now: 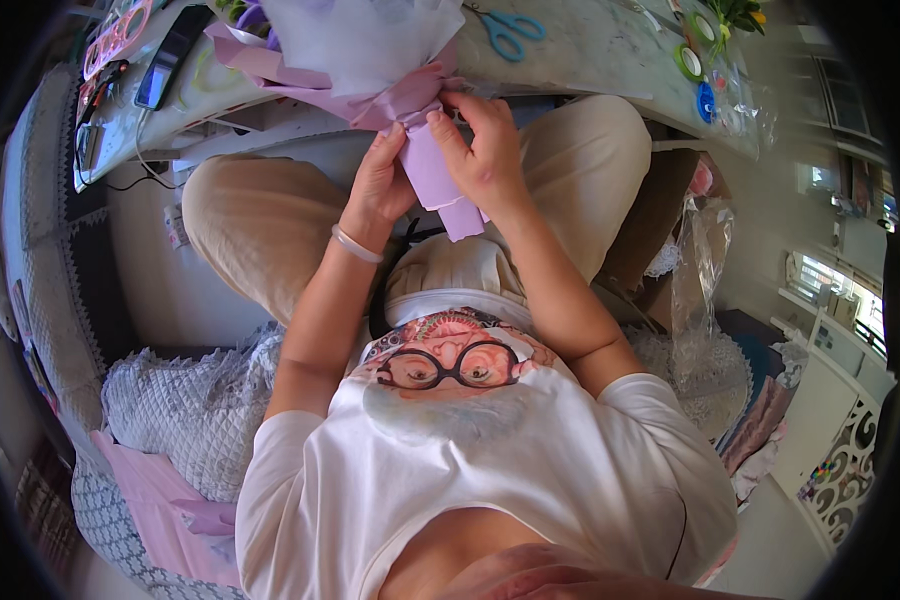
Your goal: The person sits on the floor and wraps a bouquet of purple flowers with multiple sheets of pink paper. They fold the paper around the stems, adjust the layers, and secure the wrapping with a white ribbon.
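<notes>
A bouquet wrapped in pink-purple paper (435, 169) with a white translucent inner wrap (367, 45) is held above my lap, its top leaning over the table edge. Both hands grip it at the gathered neck. My left hand (382, 176) closes on the left side of the neck, thumb pointing up. My right hand (484, 146) is on the right side, thumb and index finger pinching the paper at the gather. Purple petals and green leaves show at the upper left of the wrap. The wrapped handle hangs down between my wrists. Part of the bouquet's top lies outside the view.
On the marble-look table (585, 56) lie blue-handled scissors (511, 34), a phone (171, 56) with a cable, green tape rolls (688, 62), a blue tape dispenser (706, 102) and yellow flowers (756, 16). A cardboard box (649, 217) with clear plastic stands at right; pink paper (157, 502) lies on the seat.
</notes>
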The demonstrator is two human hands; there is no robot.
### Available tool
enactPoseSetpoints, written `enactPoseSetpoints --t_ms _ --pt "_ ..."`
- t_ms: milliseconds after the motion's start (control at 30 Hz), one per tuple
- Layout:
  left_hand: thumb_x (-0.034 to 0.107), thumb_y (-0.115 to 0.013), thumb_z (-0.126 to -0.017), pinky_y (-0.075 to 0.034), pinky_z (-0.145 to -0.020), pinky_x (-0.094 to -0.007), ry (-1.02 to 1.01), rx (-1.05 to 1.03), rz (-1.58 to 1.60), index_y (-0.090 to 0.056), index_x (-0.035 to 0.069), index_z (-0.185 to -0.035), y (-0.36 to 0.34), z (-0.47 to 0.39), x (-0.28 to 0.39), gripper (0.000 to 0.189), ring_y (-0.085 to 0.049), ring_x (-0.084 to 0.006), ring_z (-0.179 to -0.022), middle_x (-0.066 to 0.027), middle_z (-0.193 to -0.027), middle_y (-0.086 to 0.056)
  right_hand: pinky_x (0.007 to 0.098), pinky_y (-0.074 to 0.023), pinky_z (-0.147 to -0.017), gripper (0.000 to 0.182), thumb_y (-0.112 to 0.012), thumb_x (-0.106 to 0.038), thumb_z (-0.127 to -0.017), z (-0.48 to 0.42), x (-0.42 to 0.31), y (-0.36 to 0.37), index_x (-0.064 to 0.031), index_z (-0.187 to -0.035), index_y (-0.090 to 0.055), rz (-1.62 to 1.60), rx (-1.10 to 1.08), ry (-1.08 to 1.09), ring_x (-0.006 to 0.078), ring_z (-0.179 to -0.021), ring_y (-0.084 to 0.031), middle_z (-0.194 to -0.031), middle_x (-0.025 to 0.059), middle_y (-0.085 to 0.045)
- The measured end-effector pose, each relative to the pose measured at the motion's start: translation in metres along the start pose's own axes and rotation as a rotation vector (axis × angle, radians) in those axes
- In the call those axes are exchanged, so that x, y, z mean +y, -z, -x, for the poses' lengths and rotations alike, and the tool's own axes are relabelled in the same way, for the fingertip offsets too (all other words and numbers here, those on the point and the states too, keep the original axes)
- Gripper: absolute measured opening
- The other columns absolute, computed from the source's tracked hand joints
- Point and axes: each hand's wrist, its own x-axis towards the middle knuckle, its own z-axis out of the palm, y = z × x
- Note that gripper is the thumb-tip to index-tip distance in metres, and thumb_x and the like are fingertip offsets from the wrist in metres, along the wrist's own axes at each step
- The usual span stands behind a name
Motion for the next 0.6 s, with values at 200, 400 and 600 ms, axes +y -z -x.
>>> enactPoseSetpoints --t_ms 200,400,600 --pt "0.029 -0.059 -0.086 -0.045 -0.092 -0.0364 -0.013 0.030 -0.018 -0.036 0.003 -0.130 -0.003 -0.003 -0.003 0.056 -0.051 -0.0212 -0.109 -0.0112 -0.123 -0.049 0.0396 -0.0440 -0.075 0.037 -0.070 -0.021 -0.072 0.009 -0.017 0.000 0.0010 -0.099 -0.057 0.098 0.080 0.064 0.0332 -0.084 -0.054 -0.090 0.0143 -0.059" --pt "0.033 -0.057 -0.088 -0.046 -0.091 -0.0371 -0.036 0.104 -0.029 -0.038 0.004 -0.128 0.007 -0.003 -0.004 0.053 -0.053 -0.0222 -0.107 -0.0107 -0.119 -0.052 0.0372 -0.0462 -0.073 0.032 -0.072 -0.017 -0.070 0.004 -0.013 0.002 0.0021 -0.092 -0.059 0.146 0.106 0.227 0.0315 -0.083 -0.056 -0.088 0.0144 -0.060" --pt "0.030 -0.053 -0.090 -0.048 -0.088 -0.0365 -0.050 0.203 0.059 -0.041 0.006 -0.124 0.008 -0.001 -0.010 0.044 -0.055 -0.0213 -0.104 -0.0104 -0.116 -0.053 0.0350 -0.0473 -0.069 0.026 -0.071 -0.015 -0.071 0.000 -0.014 0.001 0.0013 -0.089 -0.061 0.124 0.031 0.180 0.0275 -0.080 -0.058 -0.086 0.0137 -0.061"
